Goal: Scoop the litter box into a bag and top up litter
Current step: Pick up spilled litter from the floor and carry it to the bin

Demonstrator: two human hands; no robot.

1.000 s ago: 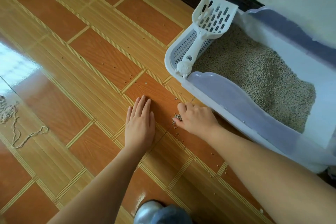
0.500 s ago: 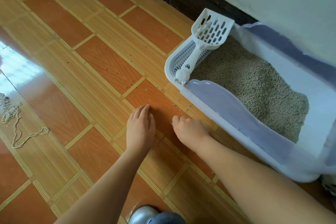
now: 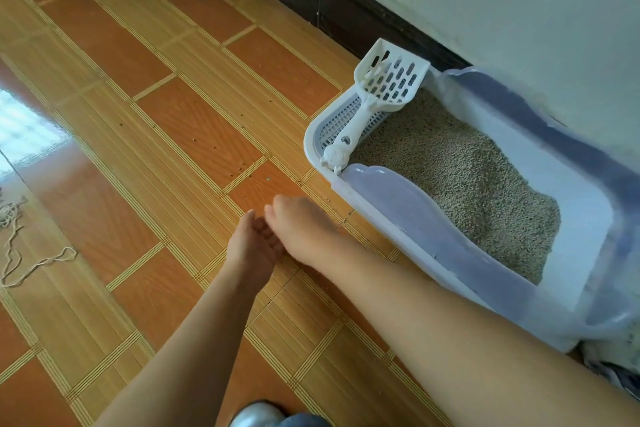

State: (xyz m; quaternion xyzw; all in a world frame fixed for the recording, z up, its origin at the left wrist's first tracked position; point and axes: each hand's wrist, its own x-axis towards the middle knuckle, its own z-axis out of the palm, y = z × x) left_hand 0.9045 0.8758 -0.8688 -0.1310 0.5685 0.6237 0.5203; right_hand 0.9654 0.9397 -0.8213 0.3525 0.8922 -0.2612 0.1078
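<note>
Resting across the litter box corner, the scoop points toward the wall.

The floor is showing orange-brown wood-grain panels, framed by tan bands that are carrying fine parallel stripes. Small dark specks are dotting it near the centre. At 3 o'clock the box is showing white walls and a pale lavender rim, and its litter is looking grainy grey-beige. At 1 o'clock the scoop is showing plain white with rows of slots, beside a grey-and-white grid. The wall is looking pale greenish white, and the skirting dark brown. At 9 o'clock the string is showing off-white.
</note>
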